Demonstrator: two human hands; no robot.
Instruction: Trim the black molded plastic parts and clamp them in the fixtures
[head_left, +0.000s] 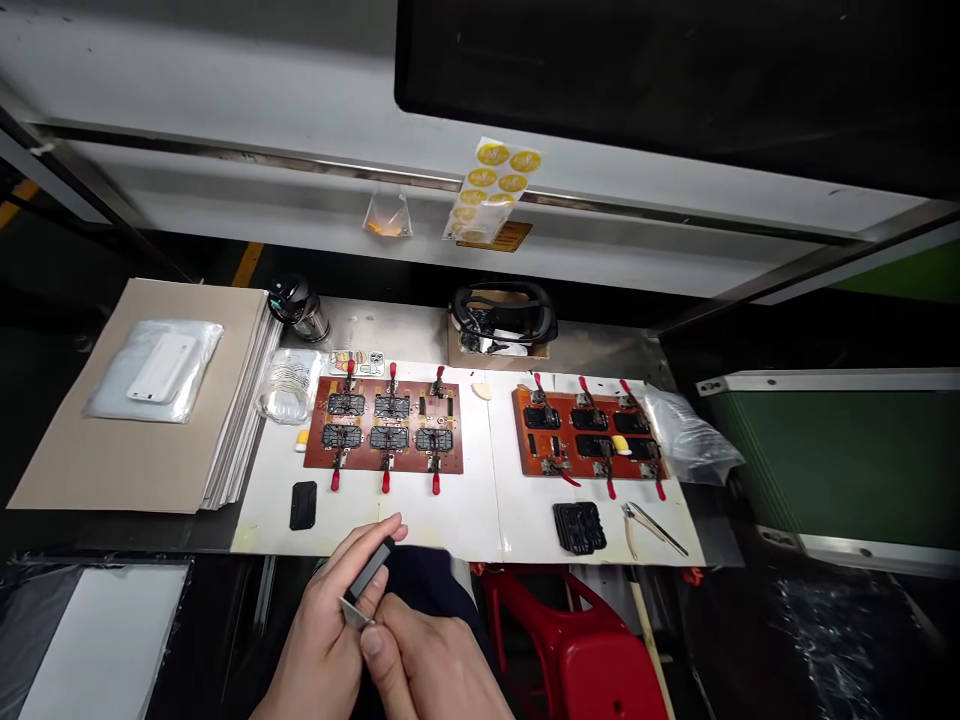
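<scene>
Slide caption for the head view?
Left hand holds a dark part, right hand a thin metallic piece, near two clamp fixtures.

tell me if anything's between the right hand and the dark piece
Yes: a thin metallic strip, pinched in the right hand, lies between it and the dark piece the left hand holds. Nothing else visible does.
</scene>
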